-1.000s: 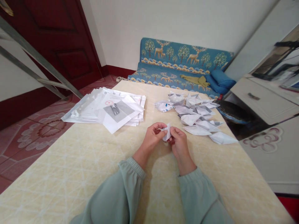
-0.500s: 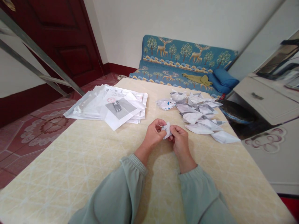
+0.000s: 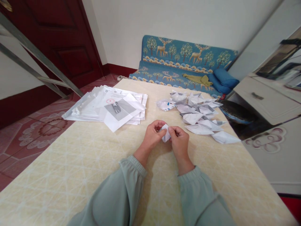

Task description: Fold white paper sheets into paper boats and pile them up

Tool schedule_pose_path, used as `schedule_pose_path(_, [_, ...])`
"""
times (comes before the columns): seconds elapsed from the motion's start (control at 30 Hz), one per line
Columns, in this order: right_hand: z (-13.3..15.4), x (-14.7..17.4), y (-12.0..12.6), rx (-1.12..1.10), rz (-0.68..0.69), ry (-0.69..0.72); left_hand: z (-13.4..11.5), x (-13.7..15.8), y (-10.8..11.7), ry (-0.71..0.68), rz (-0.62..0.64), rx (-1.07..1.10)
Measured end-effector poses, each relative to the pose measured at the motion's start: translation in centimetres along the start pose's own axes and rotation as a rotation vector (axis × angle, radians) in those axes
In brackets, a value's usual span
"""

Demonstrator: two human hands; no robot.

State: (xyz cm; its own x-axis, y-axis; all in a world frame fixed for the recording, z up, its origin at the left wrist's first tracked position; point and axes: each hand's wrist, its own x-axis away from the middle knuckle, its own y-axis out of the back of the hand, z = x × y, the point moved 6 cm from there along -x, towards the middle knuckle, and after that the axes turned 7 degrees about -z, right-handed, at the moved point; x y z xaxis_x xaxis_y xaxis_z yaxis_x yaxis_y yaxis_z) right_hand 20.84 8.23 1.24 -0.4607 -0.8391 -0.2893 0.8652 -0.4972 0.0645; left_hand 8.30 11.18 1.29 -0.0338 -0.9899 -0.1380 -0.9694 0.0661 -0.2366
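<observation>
Between my two hands, over the middle of the table (image 3: 94,163), is a small folded piece of white paper (image 3: 166,134). My left hand (image 3: 154,135) pinches its left side, fingers curled. My right hand (image 3: 180,139) grips the right side between thumb and fingers. Parts of the paper are hidden behind the fingers. To the right lie several folded paper boats (image 3: 199,129), grouped in rows, white and grey. On the left rests a stack of printed sheets (image 3: 94,106), topped by a loose square sheet (image 3: 122,114) with a grey picture.
Beyond the table stands a blue sofa (image 3: 162,67) with a deer pattern and a green cloth (image 3: 199,79). A white cabinet (image 3: 263,100) is at the right, a black pan (image 3: 235,111) beside it. Metal bars (image 3: 33,51) cross the left side before a red door (image 3: 72,59).
The folded paper has turned between my fingers and now shows a flatter, diamond-like face. Both hands stay in nearly the same place. The stack and the boats have not moved.
</observation>
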Motion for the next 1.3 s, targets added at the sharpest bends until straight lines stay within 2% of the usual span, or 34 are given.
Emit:
schedule_pose_path(0.3, [-0.2,0.0,-0.1,-0.048,0.033,-0.042,0.7,-0.2,0.1,0.108,0.011,0.097])
schedule_pose_path(0.53, [-1.0,0.1,-0.8,-0.232,0.107,-0.201,0.9,-0.2,0.5,0.26,0.058,0.209])
schedule_pose_path(0.7, [-0.9,-0.1,-0.6,-0.195,0.082,-0.147,0.9,-0.2,0.5,0.279,0.075,0.238])
schedule_pose_path(0.8, [-0.7,-0.1,-0.5,-0.135,0.066,-0.101,1.0,-0.3,0.6,0.279,0.02,0.209])
schedule_pose_path(0.93, [-0.5,0.0,-0.6,-0.096,0.073,-0.106,1.3,-0.4,0.9,0.239,-0.039,0.143])
schedule_pose_path(1.1, [-0.4,0.0,-0.6,-0.063,0.07,-0.101,1.8,-0.6,1.0,0.17,-0.031,0.073])
schedule_pose_path(1.2, [-0.7,0.1,-0.8,-0.07,0.121,-0.141,1.7,-0.7,1.2,0.106,-0.06,0.032])
schedule_pose_path(1.3, [-0.8,0.0,-0.8,-0.072,0.16,-0.157,1.7,-0.6,1.2,0.106,-0.067,0.017])
